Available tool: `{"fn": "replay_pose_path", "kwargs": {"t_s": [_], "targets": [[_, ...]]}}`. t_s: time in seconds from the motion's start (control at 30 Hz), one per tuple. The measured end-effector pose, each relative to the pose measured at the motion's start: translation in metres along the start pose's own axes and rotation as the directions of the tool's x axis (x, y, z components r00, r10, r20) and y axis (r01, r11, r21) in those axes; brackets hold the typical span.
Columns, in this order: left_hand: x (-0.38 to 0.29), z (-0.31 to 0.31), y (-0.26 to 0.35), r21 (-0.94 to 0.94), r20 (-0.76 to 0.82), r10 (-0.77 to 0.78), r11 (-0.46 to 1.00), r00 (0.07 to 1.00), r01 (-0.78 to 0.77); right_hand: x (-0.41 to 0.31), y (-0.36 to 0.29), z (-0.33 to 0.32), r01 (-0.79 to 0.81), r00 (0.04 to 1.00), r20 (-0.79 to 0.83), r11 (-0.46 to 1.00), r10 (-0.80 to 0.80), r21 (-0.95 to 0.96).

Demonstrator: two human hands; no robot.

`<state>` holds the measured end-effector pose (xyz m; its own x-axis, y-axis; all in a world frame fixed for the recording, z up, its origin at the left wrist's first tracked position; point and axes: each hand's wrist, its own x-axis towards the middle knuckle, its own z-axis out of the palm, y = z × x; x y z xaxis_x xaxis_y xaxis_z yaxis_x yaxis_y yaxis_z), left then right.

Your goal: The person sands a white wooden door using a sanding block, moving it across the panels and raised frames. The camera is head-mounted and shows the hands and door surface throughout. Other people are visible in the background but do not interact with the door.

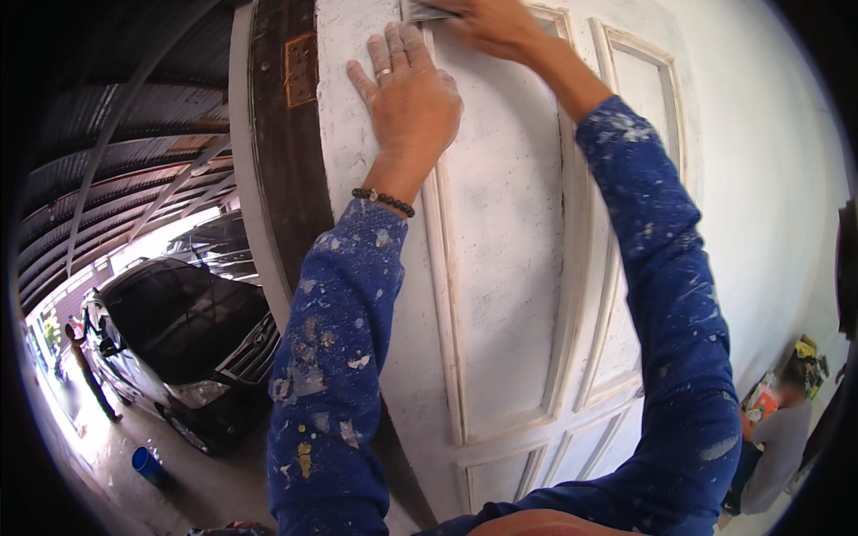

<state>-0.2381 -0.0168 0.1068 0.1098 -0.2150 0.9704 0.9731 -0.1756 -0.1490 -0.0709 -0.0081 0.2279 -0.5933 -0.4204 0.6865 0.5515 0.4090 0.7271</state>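
A white-coated panel door (503,268) with raised mouldings stands before me. My left hand (412,100), dusty, with a ring and a bead bracelet (382,199), rests flat on the door's upper left part, fingers spread. At the picture's top edge, my right hand (493,27) grips a flat tool (429,11), perhaps a putty knife or scraper, against the door just above my left fingertips. Its far end is cut off by the frame. Both blue sleeves are spotted with paint. A metal hinge plate (301,70) sits in the dark wooden frame (285,134) at the left.
Beyond the door frame a dark vehicle (194,321) is parked under a corrugated metal roof (127,147). A blue bucket (149,465) stands on the floor, and a person (90,375) stands farther off. Another person (777,442) sits low at the right, by the pale wall (757,167).
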Motion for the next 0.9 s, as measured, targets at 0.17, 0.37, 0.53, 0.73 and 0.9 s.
{"fn": "replay_pose_path", "kwargs": {"t_s": [0.17,0.37,0.53,0.73,0.9], "targets": [[-0.006,-0.005,0.002,0.026,0.039,-0.001,1.000,0.999,0.000,-0.009,0.010,-0.006,-0.095,0.995,0.024,0.983,0.100,-0.155],[-0.025,-0.014,0.007,-0.006,0.057,0.015,1.000,0.998,-0.015,-0.004,0.008,-0.007,-0.040,0.994,0.098,0.988,0.055,-0.152],[-0.038,-0.013,0.008,-0.028,0.019,0.033,0.999,0.999,-0.032,0.007,-0.016,-0.007,-0.011,0.999,0.047,0.991,0.017,-0.132],[-0.040,-0.019,0.012,-0.103,0.070,-0.004,0.995,0.998,0.011,0.008,-0.081,0.006,-0.267,0.964,-0.094,0.895,0.250,-0.358],[-0.077,-0.045,0.020,-0.079,0.234,-0.004,0.997,0.972,0.023,0.016,-0.119,0.032,-0.558,0.827,-0.082,0.793,0.557,-0.244]]}}
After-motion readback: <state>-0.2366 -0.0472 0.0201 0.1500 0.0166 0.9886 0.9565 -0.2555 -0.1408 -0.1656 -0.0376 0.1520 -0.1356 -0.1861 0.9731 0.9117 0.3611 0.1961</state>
